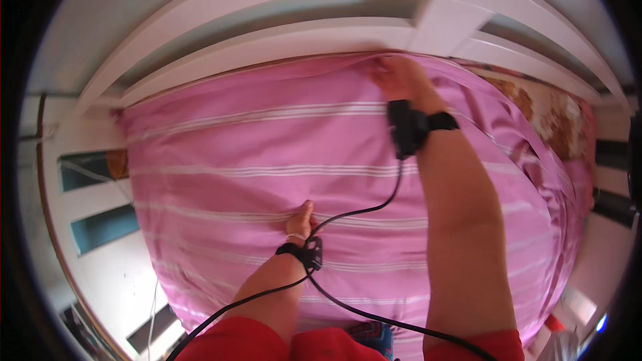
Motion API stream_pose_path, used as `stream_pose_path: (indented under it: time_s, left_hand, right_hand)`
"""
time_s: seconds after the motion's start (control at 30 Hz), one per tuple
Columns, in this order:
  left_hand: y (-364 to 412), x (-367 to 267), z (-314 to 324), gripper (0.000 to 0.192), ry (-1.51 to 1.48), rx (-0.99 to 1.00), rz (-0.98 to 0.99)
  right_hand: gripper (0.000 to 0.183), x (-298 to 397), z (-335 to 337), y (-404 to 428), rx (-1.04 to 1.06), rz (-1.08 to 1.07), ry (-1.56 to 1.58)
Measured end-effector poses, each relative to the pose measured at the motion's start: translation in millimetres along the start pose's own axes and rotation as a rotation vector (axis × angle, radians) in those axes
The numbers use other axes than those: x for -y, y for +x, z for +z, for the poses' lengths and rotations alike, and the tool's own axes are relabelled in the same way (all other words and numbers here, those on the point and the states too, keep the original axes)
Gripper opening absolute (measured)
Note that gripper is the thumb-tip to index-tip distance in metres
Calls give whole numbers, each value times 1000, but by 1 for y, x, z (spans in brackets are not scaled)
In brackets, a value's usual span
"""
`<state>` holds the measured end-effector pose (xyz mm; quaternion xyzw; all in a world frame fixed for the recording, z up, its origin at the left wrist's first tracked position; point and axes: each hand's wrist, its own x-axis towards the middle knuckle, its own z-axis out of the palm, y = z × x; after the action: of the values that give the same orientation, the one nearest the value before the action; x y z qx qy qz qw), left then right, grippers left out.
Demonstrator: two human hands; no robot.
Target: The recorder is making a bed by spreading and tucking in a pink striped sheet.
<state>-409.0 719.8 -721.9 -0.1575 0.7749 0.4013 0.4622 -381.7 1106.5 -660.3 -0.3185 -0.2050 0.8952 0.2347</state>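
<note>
A pink bed sheet (271, 143) with white stripes is spread over a bed before me. My right hand (401, 77) is at the sheet's far edge, against the white bed frame (351, 35). Motion blurs its fingers, so a grip on the cloth cannot be made out. Lower down, my left hand (301, 220) rests on the middle of the sheet with its thumb pointing away from me. The other left fingers are mostly hidden. Each wrist wears a black strapped device, one on the right (406, 130) and one on the left (308, 254).
Black cables (351, 214) run from the wrist devices across the sheet and my arms. On the right, the sheet lies bunched in folds (541, 170) beside an uncovered, brown-stained mattress part (546, 115). White slatted panels (90, 203) stand at the left.
</note>
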Motion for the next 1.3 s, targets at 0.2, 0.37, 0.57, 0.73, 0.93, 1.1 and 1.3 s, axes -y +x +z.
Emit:
stream_pose_path:
  time_s: [0.2, 0.37, 0.57, 0.73, 0.93, 1.1, 1.3]
  left_hand:
    - [15, 6, -28, 47, -207, 35, -145]
    - [-8, -8, -2, 49, -124, 18, -214]
    - [8, 0, -13, 50, -111, -29, -155]
    - [-8, -12, -7, 49, -112, -150, -154]
    - [-22, -22, 3, 49, -44, -153, -168]
    - [-9, -14, -3, 48, -1, -140, -65]
    - [22, -15, -43, 46, 59, -264, 0]
  right_hand:
    - [30, -41, -17, -82, -487, -789, -1196]
    - [42, -35, -93, -251, -722, -776, -1817]
    - [55, -25, -220, -347, -1389, -404, -1890]
    - [64, 45, -292, -334, -1464, -255, -1817]
    - [58, 45, -316, -325, -1485, -474, -1834]
    - [55, 52, -308, -324, -1501, -455, -1821]
    - [60, 52, -308, -320, -1405, -537, -1622]
